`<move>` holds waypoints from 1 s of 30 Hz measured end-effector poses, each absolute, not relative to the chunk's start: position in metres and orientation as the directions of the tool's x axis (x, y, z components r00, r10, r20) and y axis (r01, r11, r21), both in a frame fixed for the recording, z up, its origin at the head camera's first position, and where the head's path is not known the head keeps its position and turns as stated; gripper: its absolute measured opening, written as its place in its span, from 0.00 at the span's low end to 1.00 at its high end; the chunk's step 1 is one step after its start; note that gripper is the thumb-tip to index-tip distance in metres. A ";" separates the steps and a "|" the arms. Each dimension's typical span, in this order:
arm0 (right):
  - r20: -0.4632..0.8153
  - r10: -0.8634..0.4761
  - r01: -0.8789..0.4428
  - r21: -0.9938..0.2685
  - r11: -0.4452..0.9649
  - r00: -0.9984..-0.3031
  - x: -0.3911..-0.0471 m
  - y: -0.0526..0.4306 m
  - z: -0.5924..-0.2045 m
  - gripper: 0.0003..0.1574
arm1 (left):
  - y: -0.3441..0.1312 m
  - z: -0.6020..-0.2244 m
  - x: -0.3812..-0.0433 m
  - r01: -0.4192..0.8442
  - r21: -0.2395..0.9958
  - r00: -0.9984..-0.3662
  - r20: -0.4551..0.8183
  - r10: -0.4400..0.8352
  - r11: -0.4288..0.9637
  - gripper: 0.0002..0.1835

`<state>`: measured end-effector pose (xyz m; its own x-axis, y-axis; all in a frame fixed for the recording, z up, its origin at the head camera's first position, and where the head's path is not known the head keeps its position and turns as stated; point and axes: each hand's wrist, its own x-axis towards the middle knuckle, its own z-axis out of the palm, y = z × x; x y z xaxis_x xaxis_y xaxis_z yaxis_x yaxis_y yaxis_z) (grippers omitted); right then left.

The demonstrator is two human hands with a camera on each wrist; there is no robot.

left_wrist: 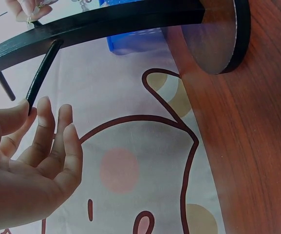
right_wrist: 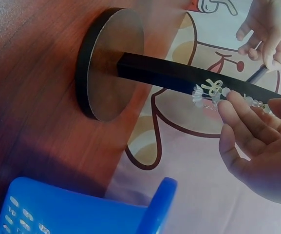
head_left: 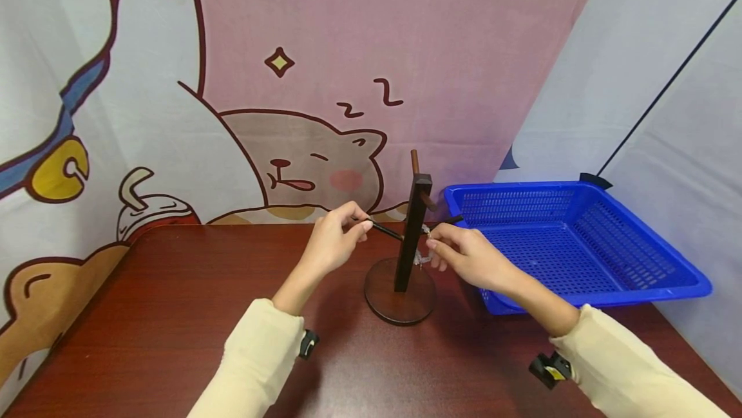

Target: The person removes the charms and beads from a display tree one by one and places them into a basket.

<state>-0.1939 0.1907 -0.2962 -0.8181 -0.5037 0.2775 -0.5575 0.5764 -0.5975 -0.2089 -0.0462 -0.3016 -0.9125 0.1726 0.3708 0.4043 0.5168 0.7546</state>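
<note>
A dark wooden display stand (head_left: 410,237) with a round base (head_left: 400,310) stands upright on the table; short pegs stick out from its post. My left hand (head_left: 336,237) pinches the tip of the left lower peg (left_wrist: 44,73) between thumb and index finger, the other fingers loosely bent. At the opposite side of the post, my right hand (head_left: 469,256) holds a clear beaded bracelet (right_wrist: 225,91) in its fingertips. The bracelet, with a bow charm (right_wrist: 212,87) and a pale flower-like charm (right_wrist: 197,95), hangs close by the right lower peg (head_left: 451,219).
A blue plastic basket (head_left: 655,294) with perforated walls sits to the right of the stand, near the right forearm. Behind the reddish-brown table (head_left: 191,315) hangs a pink and white cloth (head_left: 452,51) with cartoon animals.
</note>
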 end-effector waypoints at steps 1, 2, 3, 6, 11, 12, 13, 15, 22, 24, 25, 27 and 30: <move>0.278 -0.503 -0.558 -0.596 0.578 -0.818 -0.194 0.191 -0.295 0.08 | -0.046 -0.301 -0.209 0.404 0.755 -0.913 0.370 0.173 0.516 0.02; 0.278 -0.502 -0.557 -0.593 0.581 -0.819 -0.193 0.191 -0.295 0.08 | -0.046 -0.301 -0.209 0.404 0.756 -0.913 0.370 0.172 0.516 0.02; 0.276 -0.501 -0.556 -0.592 0.584 -0.820 -0.193 0.192 -0.294 0.08 | -0.046 -0.301 -0.209 0.403 0.756 -0.913 0.369 0.173 0.515 0.02; 0.271 -0.498 -0.551 -0.590 0.590 -0.824 -0.193 0.193 -0.292 0.08 | -0.046 -0.301 -0.208 0.396 0.759 -0.917 0.361 0.172 0.516 0.02; 0.272 -0.495 -0.549 -0.590 0.592 -0.825 -0.193 0.194 -0.288 0.08 | -0.047 -0.301 -0.208 0.390 0.760 -0.919 0.354 0.172 0.520 0.02; 0.275 -0.493 -0.550 -0.588 0.593 -0.825 -0.193 0.194 -0.287 0.08 | -0.047 -0.301 -0.208 0.389 0.760 -0.920 0.353 0.172 0.521 0.02; 0.277 -0.492 -0.551 -0.588 0.593 -0.825 -0.193 0.194 -0.286 0.08 | -0.047 -0.301 -0.208 0.388 0.761 -0.920 0.352 0.171 0.520 0.02; 0.280 -0.489 -0.550 -0.589 0.592 -0.826 -0.193 0.195 -0.285 0.08 | -0.047 -0.300 -0.208 0.385 0.763 -0.921 0.350 0.169 0.519 0.02; 0.274 -0.476 -0.538 -0.584 0.609 -0.836 -0.191 0.199 -0.280 0.08 | -0.047 -0.300 -0.208 0.381 0.766 -0.923 0.347 0.167 0.518 0.02; 0.274 -0.471 -0.535 -0.575 0.619 -0.839 -0.191 0.200 -0.279 0.08 | -0.047 -0.300 -0.208 0.381 0.765 -0.923 0.347 0.166 0.520 0.02; 0.274 -0.469 -0.534 -0.569 0.625 -0.840 -0.191 0.201 -0.278 0.08 | -0.046 -0.300 -0.208 0.380 0.765 -0.924 0.345 0.166 0.521 0.02; 0.274 -0.464 -0.532 -0.563 0.633 -0.842 -0.191 0.203 -0.277 0.08 | -0.046 -0.300 -0.208 0.381 0.765 -0.923 0.346 0.167 0.520 0.02; 0.272 -0.463 -0.531 -0.554 0.641 -0.843 -0.191 0.206 -0.275 0.08 | -0.046 -0.300 -0.208 0.382 0.765 -0.923 0.345 0.171 0.519 0.03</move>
